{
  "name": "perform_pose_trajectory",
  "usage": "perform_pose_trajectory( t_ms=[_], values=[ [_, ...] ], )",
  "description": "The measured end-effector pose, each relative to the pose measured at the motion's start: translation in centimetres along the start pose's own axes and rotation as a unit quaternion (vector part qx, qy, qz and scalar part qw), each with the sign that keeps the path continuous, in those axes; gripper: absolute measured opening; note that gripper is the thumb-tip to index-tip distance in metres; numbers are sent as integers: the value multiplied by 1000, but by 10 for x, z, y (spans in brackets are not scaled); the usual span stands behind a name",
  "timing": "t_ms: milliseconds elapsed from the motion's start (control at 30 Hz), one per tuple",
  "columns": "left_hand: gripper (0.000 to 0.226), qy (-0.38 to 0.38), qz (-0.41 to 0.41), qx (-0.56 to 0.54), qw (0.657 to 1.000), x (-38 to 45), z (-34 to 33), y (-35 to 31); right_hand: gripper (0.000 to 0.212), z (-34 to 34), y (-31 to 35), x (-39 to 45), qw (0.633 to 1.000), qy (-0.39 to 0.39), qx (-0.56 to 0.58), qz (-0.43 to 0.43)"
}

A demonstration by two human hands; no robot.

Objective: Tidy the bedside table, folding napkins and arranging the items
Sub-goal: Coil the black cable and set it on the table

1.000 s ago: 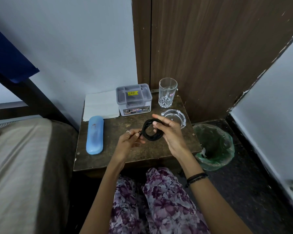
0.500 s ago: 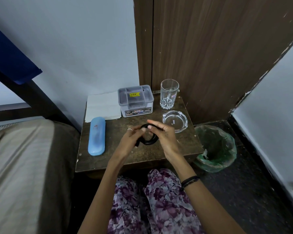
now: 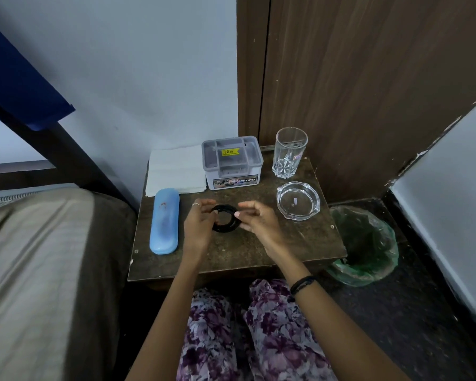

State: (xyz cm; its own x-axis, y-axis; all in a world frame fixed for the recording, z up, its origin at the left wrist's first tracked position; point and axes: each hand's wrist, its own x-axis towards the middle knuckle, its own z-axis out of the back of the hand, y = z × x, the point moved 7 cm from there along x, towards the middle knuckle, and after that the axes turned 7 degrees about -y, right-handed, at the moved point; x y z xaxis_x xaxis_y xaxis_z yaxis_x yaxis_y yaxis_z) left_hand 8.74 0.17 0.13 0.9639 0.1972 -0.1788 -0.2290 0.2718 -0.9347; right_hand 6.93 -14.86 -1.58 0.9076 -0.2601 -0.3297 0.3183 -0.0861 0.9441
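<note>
Lowered since earlier, coiled black cord [image 3: 226, 219] lies flat on table [image 3: 259, 248], both hands' fingers [image 3: 213, 213] pinching it.

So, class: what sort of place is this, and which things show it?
Most likely a bedroom corner: a bed beside a small wooden table holding napkins, a glass and a blue case, with a lined bin on the floor.

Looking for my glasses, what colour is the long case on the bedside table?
Light blue case, clearest in the head view.
</note>
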Motion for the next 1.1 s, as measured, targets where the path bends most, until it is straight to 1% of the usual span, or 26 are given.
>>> perform_pose_trajectory(
  t_ms=[67,167,233,367,400,467,567,667,767,800,867,1000,1100],
  values=[
    [17,-15,-56,79,995,7,4,-3,31,-8,-10,7,1000,-17,17,-19],
    [20,-31,-127,206,970,18,6,-5,28,-18,-20,20,998,-48,21,-24],
    [22,-38,-138,268,953,24,8,-5,25,-24,-23,27,997,-71,-4,-11],
    [27,-35,-118,366,922,33,8,0,23,-39,-28,34,994,-97,-51,24],
    [27,-28,-115,382,917,34,7,2,22,-41,-28,35,992,-106,-58,34],
    [32,-9,-115,384,916,33,3,6,21,-45,-27,37,988,-119,-80,58],
    [48,0,-139,382,913,28,1,12,18,-48,-21,37,980,-119,-123,98],
    [58,9,-169,420,891,22,1,19,14,-48,-15,33,972,-124,-154,129],
    [58,14,-169,459,872,20,4,26,15,-51,-13,30,966,-98,-192,139],
    [57,16,-166,461,872,20,5,26,16,-54,-14,29,965,-80,-207,140],
    [57,19,-160,439,884,21,5,22,18,-58,-12,27,961,-57,-227,145],
    [52,22,-161,344,925,21,4,11,17,-56,-1,23,957,-62,-228,167],
    [38,4,-163,272,948,25,10,1,17,-61,15,18,946,-59,-241,208]
  ],
)
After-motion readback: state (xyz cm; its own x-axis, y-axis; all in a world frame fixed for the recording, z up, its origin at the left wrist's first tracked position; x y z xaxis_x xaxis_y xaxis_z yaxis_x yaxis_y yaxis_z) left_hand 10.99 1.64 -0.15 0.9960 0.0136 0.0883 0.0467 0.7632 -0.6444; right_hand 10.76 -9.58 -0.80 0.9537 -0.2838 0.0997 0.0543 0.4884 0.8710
